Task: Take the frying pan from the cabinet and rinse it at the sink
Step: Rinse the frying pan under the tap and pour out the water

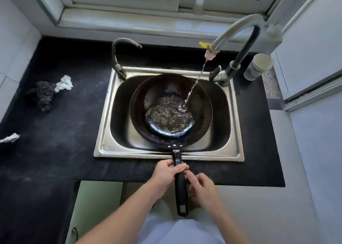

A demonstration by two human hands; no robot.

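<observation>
On the dark counter at the left lies a steel scrubber (39, 95). In the sink (103, 147) the frying pan (171, 110) already stands under the water (194, 85) running from the faucet (238, 27), so I judge the fetching is done and the rinsing is halfway, with pouring out and closing the tap left. The left hand (167, 171) reaches forward with its fingers curled around the upper handle (180, 188). The right hand (200, 186) is just beside the handle, its fingers loosely straight and a little spread, holding nothing; I cannot tell if they touch it.
</observation>
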